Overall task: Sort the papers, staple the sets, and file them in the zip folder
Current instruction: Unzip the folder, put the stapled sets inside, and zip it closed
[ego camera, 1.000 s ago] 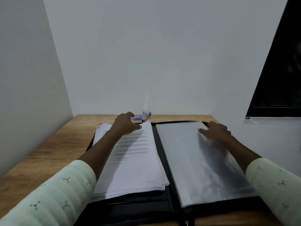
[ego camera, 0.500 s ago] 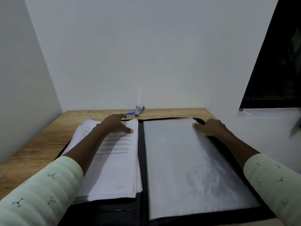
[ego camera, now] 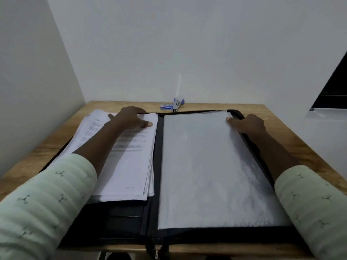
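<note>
Head: papers under left hand, inside open zip folder.

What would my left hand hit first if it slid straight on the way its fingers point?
Probably the black spine of the zip folder: the left hand lies flat on the paper stack, fingers pointing right, near its edge. Beyond the spine lie the clear sleeves.

One head-worn wide-angle view looks forward and down from the near edge of the wooden table, close over the open zip folder, facing the far white wall straight ahead
</note>
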Action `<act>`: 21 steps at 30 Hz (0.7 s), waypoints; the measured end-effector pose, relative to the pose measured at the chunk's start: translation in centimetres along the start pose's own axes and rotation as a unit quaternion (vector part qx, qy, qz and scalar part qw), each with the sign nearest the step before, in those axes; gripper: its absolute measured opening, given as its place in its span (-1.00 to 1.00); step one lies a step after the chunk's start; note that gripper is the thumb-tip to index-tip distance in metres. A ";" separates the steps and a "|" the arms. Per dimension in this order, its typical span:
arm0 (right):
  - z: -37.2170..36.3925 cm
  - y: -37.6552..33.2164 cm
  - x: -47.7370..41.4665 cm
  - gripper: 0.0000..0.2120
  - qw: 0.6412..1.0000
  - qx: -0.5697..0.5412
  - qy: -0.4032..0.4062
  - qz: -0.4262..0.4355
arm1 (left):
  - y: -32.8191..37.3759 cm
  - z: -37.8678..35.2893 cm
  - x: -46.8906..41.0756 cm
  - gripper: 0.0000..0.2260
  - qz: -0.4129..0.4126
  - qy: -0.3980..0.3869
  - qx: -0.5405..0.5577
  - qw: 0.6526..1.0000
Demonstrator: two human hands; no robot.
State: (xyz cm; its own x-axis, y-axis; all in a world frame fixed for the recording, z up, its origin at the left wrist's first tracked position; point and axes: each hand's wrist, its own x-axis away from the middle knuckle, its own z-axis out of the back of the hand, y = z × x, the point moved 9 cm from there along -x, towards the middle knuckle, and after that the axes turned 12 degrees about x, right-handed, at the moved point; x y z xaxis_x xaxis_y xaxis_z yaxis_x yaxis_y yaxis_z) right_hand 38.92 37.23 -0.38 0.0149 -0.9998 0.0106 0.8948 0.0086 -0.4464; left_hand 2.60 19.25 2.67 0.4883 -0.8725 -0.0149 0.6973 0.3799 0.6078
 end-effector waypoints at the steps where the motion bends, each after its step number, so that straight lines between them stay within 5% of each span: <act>1: -0.5 0.1 -0.1 -0.30 1.000 0.016 -0.001 -0.005 | -0.9 -0.2 -0.3 -0.26 0.001 -0.002 0.014 1.000; 4: -0.9 -0.1 -0.4 -0.20 0.997 0.076 -0.012 -0.027 | -1.4 -0.2 -1.1 -0.19 -0.005 -0.014 0.047 0.999; 6: 0.4 -2.4 -0.4 -0.16 0.991 0.132 0.023 -0.016 | -1.0 0.4 -1.7 -0.33 -0.011 -0.018 0.073 0.997; 9: 2.5 -10.1 0.6 -0.40 0.982 0.074 0.103 0.138 | -1.1 3.4 -2.9 -0.52 -0.024 0.047 0.131 0.990; 11: 1.4 -15.5 2.2 -0.63 0.972 -0.008 0.059 0.226 | -2.2 6.6 -2.9 -0.59 -0.016 0.121 0.125 0.985; 15: -6.0 -21.8 5.4 -0.72 0.952 -0.040 -0.144 0.266 | -7.5 11.1 -2.2 -0.66 0.072 0.193 0.067 0.976; 21: -9.5 -23.9 7.5 -0.66 0.938 -0.091 -0.151 0.298 | -11.4 10.6 -1.0 -0.69 0.119 0.186 0.063 0.973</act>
State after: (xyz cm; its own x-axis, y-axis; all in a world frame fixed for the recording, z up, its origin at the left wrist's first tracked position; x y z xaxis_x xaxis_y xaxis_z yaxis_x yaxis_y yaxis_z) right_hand 13.40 29.36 1.87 0.6388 -0.7679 -0.0480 0.5973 0.5343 -0.5981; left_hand -11.45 12.49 4.18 0.8007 -0.5839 -0.1340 0.4826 0.4962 0.7217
